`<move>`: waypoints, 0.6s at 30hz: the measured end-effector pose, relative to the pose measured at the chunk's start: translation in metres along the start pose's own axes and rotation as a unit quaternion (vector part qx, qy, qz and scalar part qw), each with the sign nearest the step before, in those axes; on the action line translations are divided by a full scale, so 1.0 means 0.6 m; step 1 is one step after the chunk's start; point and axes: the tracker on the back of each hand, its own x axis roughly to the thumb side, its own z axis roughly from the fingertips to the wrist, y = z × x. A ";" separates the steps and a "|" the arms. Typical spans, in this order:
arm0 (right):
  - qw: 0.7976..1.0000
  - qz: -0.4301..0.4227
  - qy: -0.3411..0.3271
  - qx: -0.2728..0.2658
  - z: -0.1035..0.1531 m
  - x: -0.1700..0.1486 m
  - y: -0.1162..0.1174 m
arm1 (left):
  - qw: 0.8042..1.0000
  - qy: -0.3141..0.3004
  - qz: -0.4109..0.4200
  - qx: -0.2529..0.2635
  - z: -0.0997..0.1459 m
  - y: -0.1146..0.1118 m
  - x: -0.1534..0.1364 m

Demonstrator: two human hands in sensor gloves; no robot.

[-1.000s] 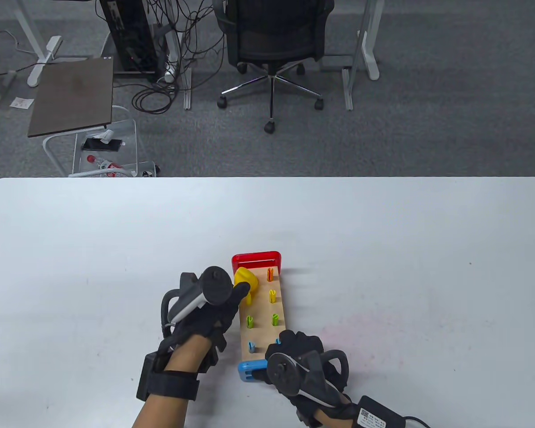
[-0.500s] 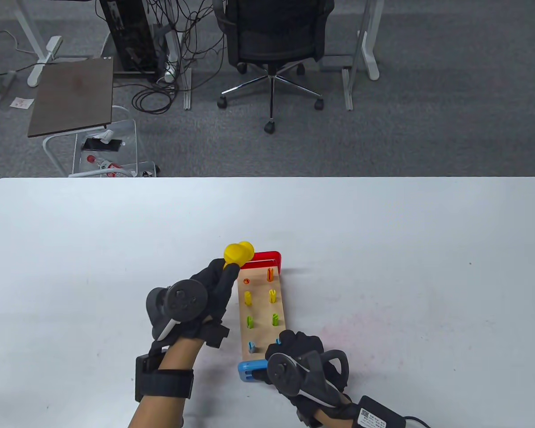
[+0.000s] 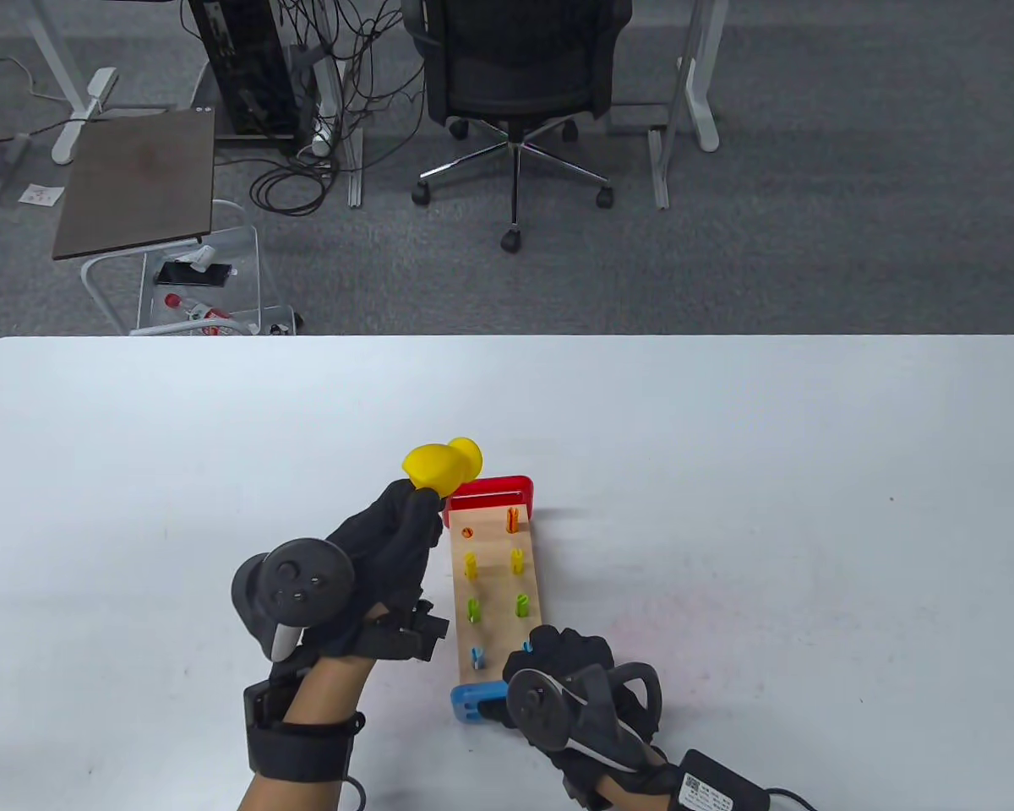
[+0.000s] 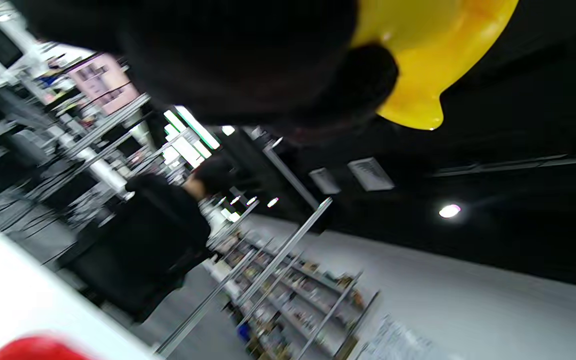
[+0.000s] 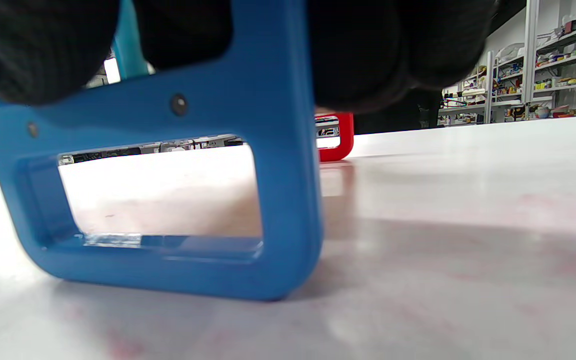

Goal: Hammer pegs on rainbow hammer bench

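The wooden hammer bench [image 3: 497, 591] lies on the white table [image 3: 727, 473], with a red end leg [image 3: 490, 492] far and a blue end leg [image 3: 473, 703] near. Two rows of coloured pegs stand in it; the far-left red peg [image 3: 466, 533] sits flush. My left hand [image 3: 389, 549] grips the yellow hammer [image 3: 441, 464], its head raised left of the red leg. The hammer head also shows in the left wrist view [image 4: 428, 55]. My right hand [image 3: 570, 667] rests on the bench's near end, fingers over the blue leg [image 5: 248, 150].
An office chair [image 3: 515, 76], desk legs, cables and a small side table [image 3: 135, 182] stand on the floor beyond the table's far edge. A black box with a cable [image 3: 718, 790] lies by my right wrist.
My left hand lifted the hammer off the bench's far-left pegs and swung it up and back to the left. The far-left red peg now shows flush. The right hand stayed put.
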 end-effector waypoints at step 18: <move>1.000 0.005 0.002 -0.001 0.001 0.001 -0.001 | 0.997 -0.065 -0.039 0.031 0.049 0.010 0.006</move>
